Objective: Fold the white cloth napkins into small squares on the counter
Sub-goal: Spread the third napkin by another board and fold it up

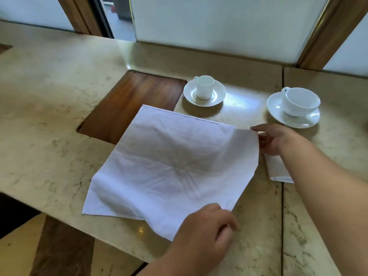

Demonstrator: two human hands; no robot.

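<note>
A large white cloth napkin (169, 166) lies spread open and creased on the beige stone counter (49, 116), its far left corner over a wooden inset. My right hand (276, 139) pinches the napkin's far right corner, lifted slightly off the counter. My left hand (203, 232) grips the near right corner, which is raised and bunched near the counter's front edge. A second white napkin (277, 169), folded small, lies to the right, partly hidden under my right forearm.
A dark wooden inset panel (127, 104) is set into the counter behind the napkin. A small white cup on a saucer (204, 90) and a wider cup on a saucer (294, 108) stand at the back right. A seam (282, 196) runs through the counter.
</note>
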